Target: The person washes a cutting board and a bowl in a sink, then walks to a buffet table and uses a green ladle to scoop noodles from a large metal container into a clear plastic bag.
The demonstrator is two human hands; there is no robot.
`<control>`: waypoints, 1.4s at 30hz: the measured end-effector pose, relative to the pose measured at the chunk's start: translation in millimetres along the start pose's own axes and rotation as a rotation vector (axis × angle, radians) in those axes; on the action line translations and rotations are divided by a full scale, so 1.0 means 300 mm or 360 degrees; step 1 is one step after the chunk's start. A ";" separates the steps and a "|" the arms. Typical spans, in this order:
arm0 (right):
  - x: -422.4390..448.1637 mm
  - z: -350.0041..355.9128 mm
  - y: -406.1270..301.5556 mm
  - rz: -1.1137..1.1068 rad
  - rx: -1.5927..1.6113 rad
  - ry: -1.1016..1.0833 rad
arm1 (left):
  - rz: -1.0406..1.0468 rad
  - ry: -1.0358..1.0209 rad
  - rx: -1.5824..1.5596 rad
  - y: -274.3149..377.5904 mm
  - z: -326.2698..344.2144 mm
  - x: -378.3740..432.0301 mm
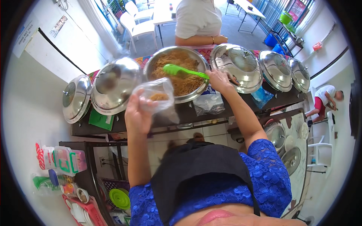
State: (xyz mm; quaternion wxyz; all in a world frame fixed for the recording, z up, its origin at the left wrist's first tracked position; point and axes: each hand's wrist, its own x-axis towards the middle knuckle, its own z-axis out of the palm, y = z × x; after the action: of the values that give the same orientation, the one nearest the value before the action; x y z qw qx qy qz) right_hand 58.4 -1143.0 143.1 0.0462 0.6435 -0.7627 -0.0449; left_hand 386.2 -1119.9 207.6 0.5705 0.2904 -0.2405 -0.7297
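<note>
My left hand (138, 114) holds up a clear plastic bag (167, 86) by its left side. A small portion of orange-brown food (159, 97) shows inside the bag. Gripped in my right hand (219, 80) is the handle of a bright green plastic serving spoon (172, 69). The spoon's head is over a round steel pan (147, 66) of cooked noodles (186, 86); whether it touches them is hard to tell. The bag overlaps the pan's near left rim in this view. Below my right hand lies a pack of plastic bags (208, 103), partly hidden.
Pans with domed steel lids (114, 97) (236, 67) flank the noodles along the dark counter (135, 124). A green booklet (101, 120) and a blue plastic packet (261, 97) lie near its front edge. Across the counter stands a person (199, 19); another person (325, 99) is far right.
</note>
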 end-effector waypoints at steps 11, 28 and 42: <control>-0.067 -0.120 -0.034 0.0055 -0.0292 0.0529 | -0.0019 -0.0333 -0.0103 -0.040 -0.008 0.131; -0.249 -0.308 0.116 0.0138 0.1220 -0.0142 | 0.0003 -0.0246 0.0137 -0.097 -0.038 0.309; -0.181 -0.282 -0.095 0.0033 0.0313 -0.0459 | -0.0208 -0.0040 -0.0162 -0.176 -0.141 0.362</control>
State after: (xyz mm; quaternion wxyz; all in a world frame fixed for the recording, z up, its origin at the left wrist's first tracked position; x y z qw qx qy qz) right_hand 106.4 -1095.0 222.8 -0.1265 0.6239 -0.7688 -0.0615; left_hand 359.5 -1213.8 125.1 0.5327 0.2671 -0.1907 -0.7801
